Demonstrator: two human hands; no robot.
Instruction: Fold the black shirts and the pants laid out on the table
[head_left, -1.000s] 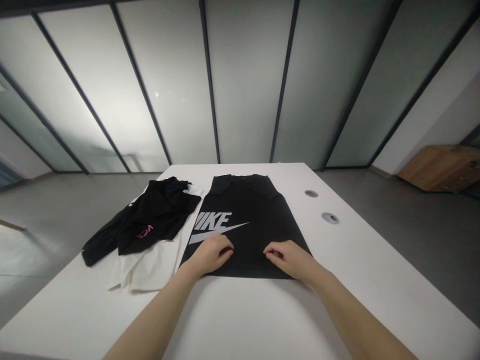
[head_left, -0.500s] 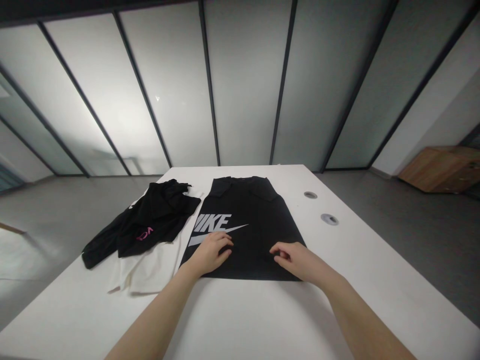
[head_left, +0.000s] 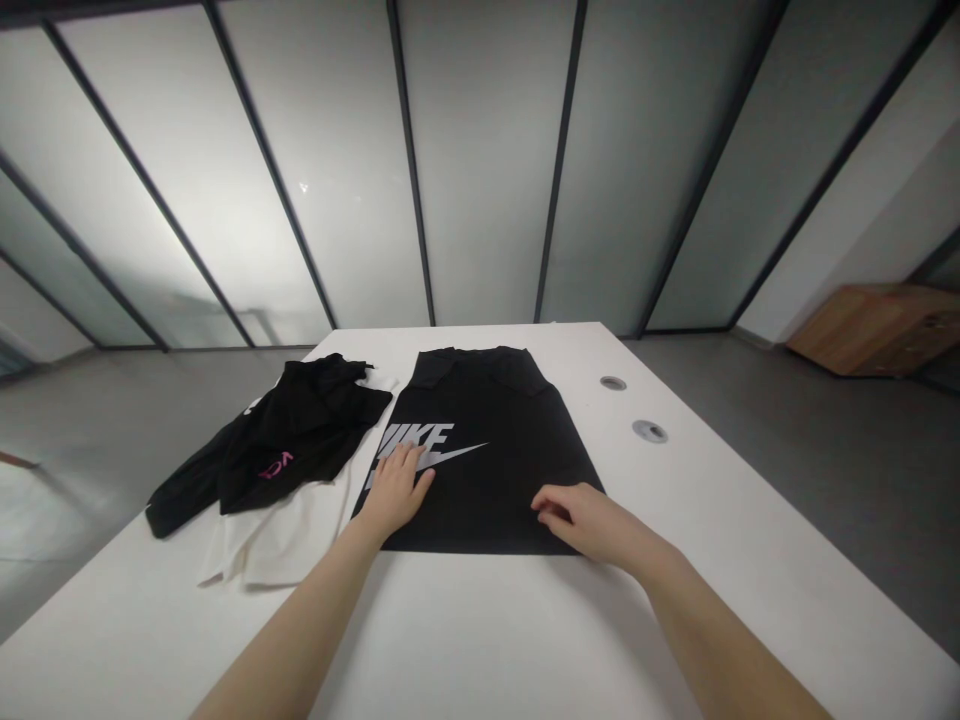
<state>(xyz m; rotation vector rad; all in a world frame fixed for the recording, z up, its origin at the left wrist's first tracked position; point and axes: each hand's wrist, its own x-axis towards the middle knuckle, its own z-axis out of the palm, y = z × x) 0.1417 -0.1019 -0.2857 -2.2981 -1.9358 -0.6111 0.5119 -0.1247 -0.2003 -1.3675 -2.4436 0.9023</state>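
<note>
Frosted glass panels [head_left: 487,150] in dark frames run across the far side of the room, above a grey floor [head_left: 97,420], with a low wooden cabinet [head_left: 877,330] off to the right. On the white tabletop [head_left: 465,640], a black Nike shirt [head_left: 487,480] lies flat and face up in the middle, its pale lettering and swoosh toward the person's left. The far edge looks folded over, though the shape of that end is hard to read.

The left hand [head_left: 395,490] rests open on the print, fingers spread and pressing on the cloth. The right hand [head_left: 574,515] sits at the shirt's lower right, its fingers curled inward near the hem. Whether it is pinching the fabric or only touching it, I cannot tell.

To the left of the shirt, a rumpled black garment [head_left: 285,440] with pink lettering lies partly over a white cloth [head_left: 277,545], and that cloth comes close to the shirt's edge. Two round grommets [head_left: 649,431] are set into the tabletop on the right.

A sideways drag from either hand could slide the shirt on the smooth surface or pucker it, and its left edge could catch on the white cloth.
</note>
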